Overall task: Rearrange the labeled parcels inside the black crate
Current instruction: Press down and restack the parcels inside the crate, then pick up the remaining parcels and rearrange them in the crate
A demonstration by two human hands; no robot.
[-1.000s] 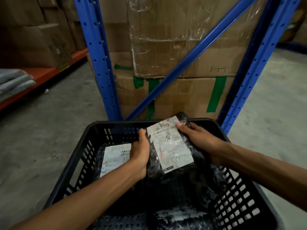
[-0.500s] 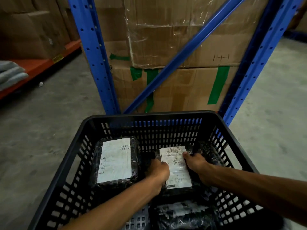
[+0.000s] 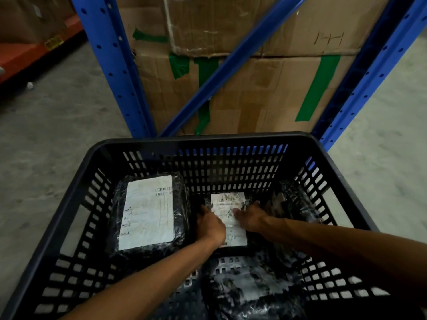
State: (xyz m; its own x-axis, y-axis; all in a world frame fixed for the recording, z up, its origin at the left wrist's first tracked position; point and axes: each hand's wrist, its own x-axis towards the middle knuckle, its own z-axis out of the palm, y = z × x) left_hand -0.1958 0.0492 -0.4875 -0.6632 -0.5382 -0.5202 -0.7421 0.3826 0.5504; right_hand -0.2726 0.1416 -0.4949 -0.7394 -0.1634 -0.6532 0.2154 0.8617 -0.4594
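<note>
A black slotted crate fills the lower view. Inside at the left lies a black-wrapped parcel with a large white label. A second labeled parcel lies flat at the middle of the crate floor. My left hand grips its left edge and my right hand presses on its right side over the label. A third black parcel sits at the near edge, its label not visible. More black wrapping lies along the right wall.
Blue rack uprights and a diagonal brace stand just beyond the crate, with stacked cardboard boxes behind them. An orange shelf beam runs at far left. Grey concrete floor surrounds the crate.
Both hands have lowered the labeled parcel from above the crate rim down to the crate floor, laying it flat. The camera has tilted downward.
</note>
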